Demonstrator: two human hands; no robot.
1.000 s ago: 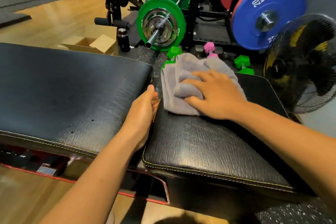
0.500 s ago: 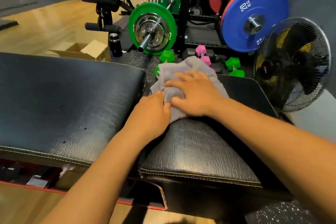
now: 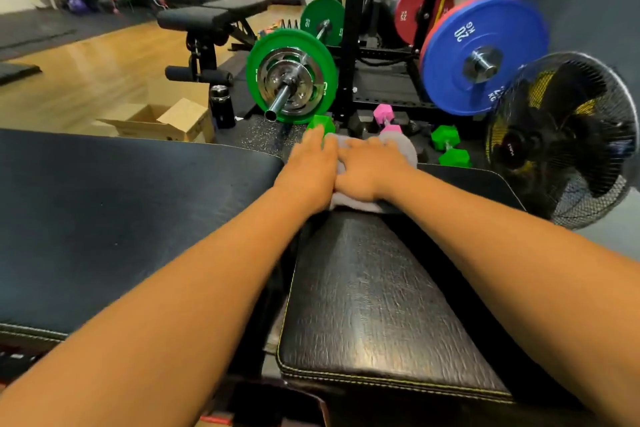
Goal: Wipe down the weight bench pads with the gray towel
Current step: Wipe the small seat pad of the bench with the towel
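Note:
The gray towel [image 3: 401, 149] lies bunched at the far end of the smaller black bench pad [image 3: 381, 305]. My right hand [image 3: 369, 172] presses flat on top of it. My left hand [image 3: 310, 168] lies beside the right one, over the towel's left edge and the gap between the pads. Most of the towel is hidden under both hands. The larger black bench pad [image 3: 121, 211] stretches away to the left, with nothing on it.
A black fan [image 3: 568, 139] stands close at the right. Beyond the pads are a barbell with green plates [image 3: 291, 76], a blue plate [image 3: 481, 59], green and pink dumbbells [image 3: 446, 146], a cardboard box [image 3: 162, 121], a black bottle [image 3: 221, 106] and another bench [image 3: 211, 17].
Both hands slid the towel toward the far end of the small pad. My left hand moved from the gap between the pads onto the towel's left edge.

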